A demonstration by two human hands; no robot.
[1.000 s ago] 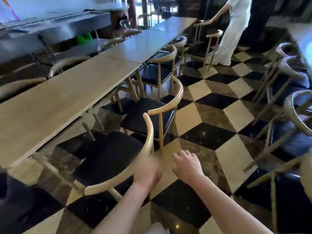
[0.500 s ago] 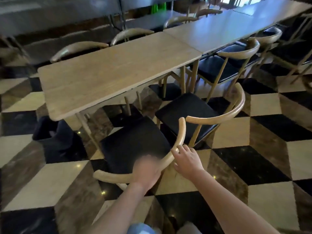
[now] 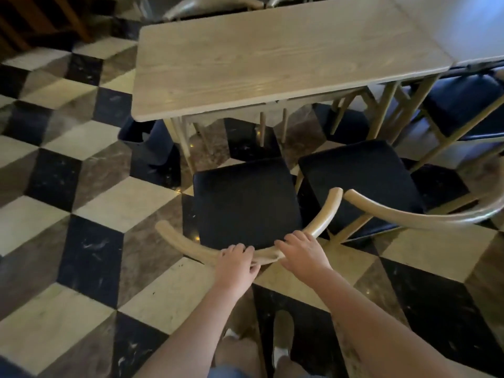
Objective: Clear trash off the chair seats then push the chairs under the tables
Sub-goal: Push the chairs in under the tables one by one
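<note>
Wooden backrest (image 3: 275, 252) of the chair (image 3: 245, 203), standing just short of the tabletop (image 3: 272, 64), sits in the grip of both left hand (image 3: 236, 261) and right hand (image 3: 301, 251), so a skewed shove might knock it into the neighbouring chair (image 3: 365, 184) or the table leg (image 3: 182, 143).

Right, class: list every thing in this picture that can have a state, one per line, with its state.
Near chair: pulled out from the table, seat bare, no trash visible.
Second chair: also pulled out, seat bare.
Left hand: fingers curled over the near chair's backrest.
Right hand: gripping the same backrest.
Table: top bare.
Bin: on the floor by the table leg, contents hidden.
</note>
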